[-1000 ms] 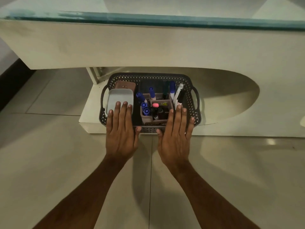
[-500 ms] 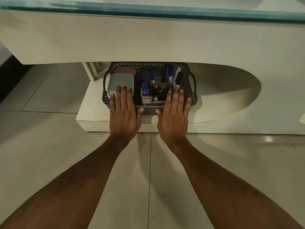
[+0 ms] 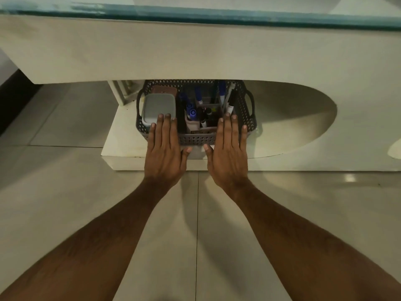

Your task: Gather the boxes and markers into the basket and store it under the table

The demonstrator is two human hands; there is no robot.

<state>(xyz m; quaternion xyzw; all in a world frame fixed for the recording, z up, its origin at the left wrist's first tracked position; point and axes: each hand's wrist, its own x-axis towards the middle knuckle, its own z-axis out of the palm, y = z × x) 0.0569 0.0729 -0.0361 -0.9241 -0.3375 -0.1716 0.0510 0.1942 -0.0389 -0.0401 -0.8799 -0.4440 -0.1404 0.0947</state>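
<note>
A dark grey perforated basket [image 3: 196, 139] stands on the table's low white base [image 3: 121, 135], partly under the tabletop. In it lie a pale grey box [image 3: 158, 106], a brown box [image 3: 164, 90] behind that, and a beige holder [image 3: 192, 124] with several blue and black markers [image 3: 192, 111]. My left hand [image 3: 165, 148] lies flat with straight fingers against the basket's near left rim. My right hand [image 3: 230, 149] lies flat the same way at the near right rim. The basket's far edge is hidden by the tabletop.
The glass-edged tabletop [image 3: 195, 46] overhangs the basket from above. A white leg [image 3: 118, 92] rises at the base's back left. Pale floor tiles [image 3: 65, 203] spread in front and to the left. A dark wall strip [image 3: 13, 98] runs at the far left.
Both flat hands have moved forward with the basket, which has slid further back on the base and deeper under the tabletop.
</note>
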